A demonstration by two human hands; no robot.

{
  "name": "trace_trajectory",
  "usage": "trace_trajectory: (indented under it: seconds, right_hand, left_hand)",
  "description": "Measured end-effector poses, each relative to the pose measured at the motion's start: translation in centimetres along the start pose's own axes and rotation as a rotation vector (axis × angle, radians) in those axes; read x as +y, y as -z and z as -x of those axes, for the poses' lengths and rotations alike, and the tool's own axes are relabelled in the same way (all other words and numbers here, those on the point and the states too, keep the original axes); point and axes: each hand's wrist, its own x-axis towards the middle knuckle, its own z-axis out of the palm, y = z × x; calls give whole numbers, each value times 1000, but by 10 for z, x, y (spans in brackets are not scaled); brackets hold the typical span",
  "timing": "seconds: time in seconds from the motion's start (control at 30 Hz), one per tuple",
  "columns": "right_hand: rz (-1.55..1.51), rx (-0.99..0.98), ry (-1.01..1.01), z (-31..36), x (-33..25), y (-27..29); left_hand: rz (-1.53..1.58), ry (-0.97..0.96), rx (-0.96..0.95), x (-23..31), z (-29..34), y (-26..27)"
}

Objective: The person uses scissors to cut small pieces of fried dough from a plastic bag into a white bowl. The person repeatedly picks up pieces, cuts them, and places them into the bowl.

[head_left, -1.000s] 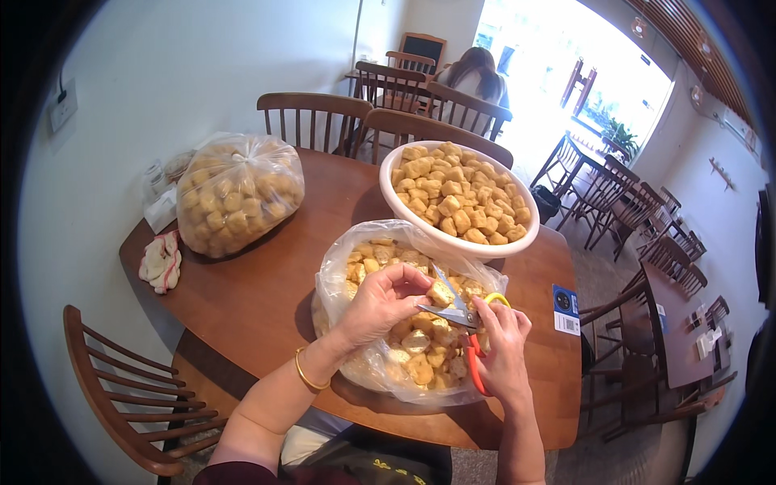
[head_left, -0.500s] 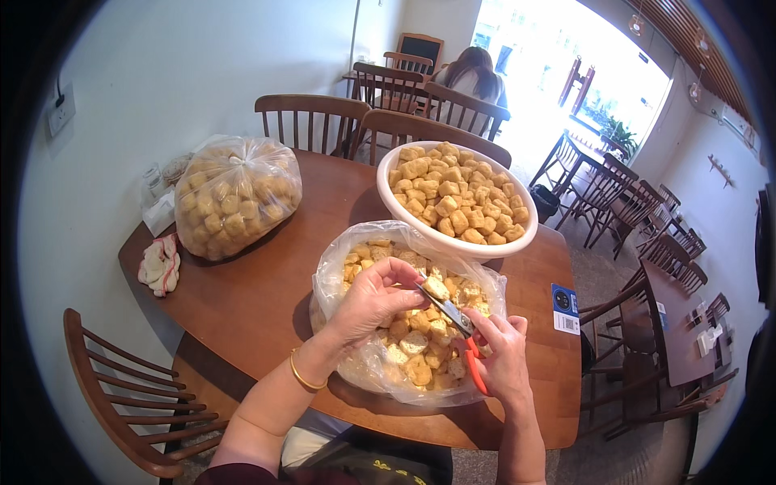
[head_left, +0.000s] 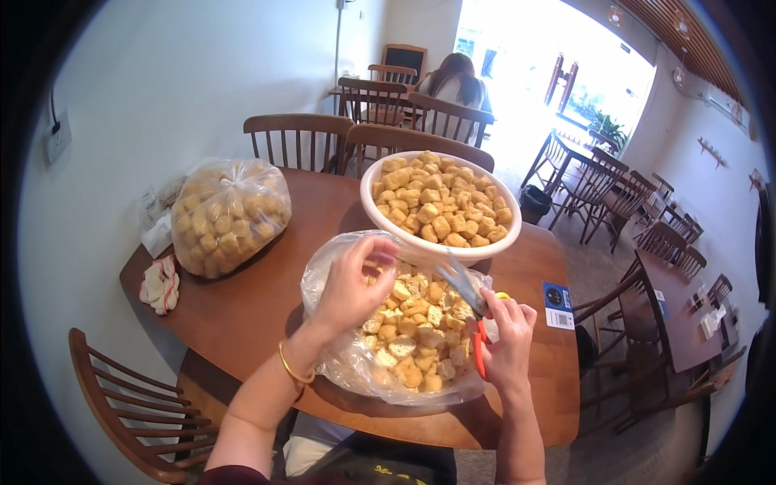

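My right hand (head_left: 508, 339) grips a pair of scissors (head_left: 464, 284) by the red handles, the blades spread and pointing up and left. Over the left part of an opened clear plastic bag (head_left: 364, 380), my left hand (head_left: 356, 283) has curled fingers, with a gap between thumb and fingertips and nothing visible in them. Inside that bag lie golden fried tofu puffs (head_left: 416, 323), many cut to show pale, porous insides. Just beyond stands a large white basin (head_left: 368, 190) heaped with whole tofu puffs (head_left: 440, 198).
A tied clear bag of tofu puffs (head_left: 230, 218) sits on the wooden table (head_left: 267, 323) at left, beside a white cloth glove (head_left: 160, 284). A blue-and-white card (head_left: 558, 305) lies near the right edge. Wooden chairs (head_left: 137, 404) surround the table; a person (head_left: 454, 85) sits farther back.
The cut tofu puff between my left fingers and the scissors is gone from there. My left hand has moved up and away from the blades, which have opened and tilted upward. The view has shifted slightly.
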Motion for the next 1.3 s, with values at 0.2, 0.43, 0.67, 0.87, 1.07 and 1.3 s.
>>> trace_trajectory:
  seconds: [0.2,0.43,0.67,0.87,1.07,1.3]
  right_hand:
    - [-50,49,-119,1,12,-3]
    - [-44,54,-145,3,23,-8]
    - [-116,96,-151,0,17,-2]
    - [-83,9,-41,0,3,-6]
    - [-57,-125,-15,3,-6,-3]
    - [-37,-196,24,3,-15,-3]
  left_hand:
    - [-547,-3,-57,-8,-111,-28]
    - [-572,79,-171,-25,-137,-41]
    - [699,366,-423,22,-20,-3]
    - [982,462,-327,-17,19,-13]
    - [1052,416,-252,-18,27,-7]
    - [811,290,-193,-11,29,-4]
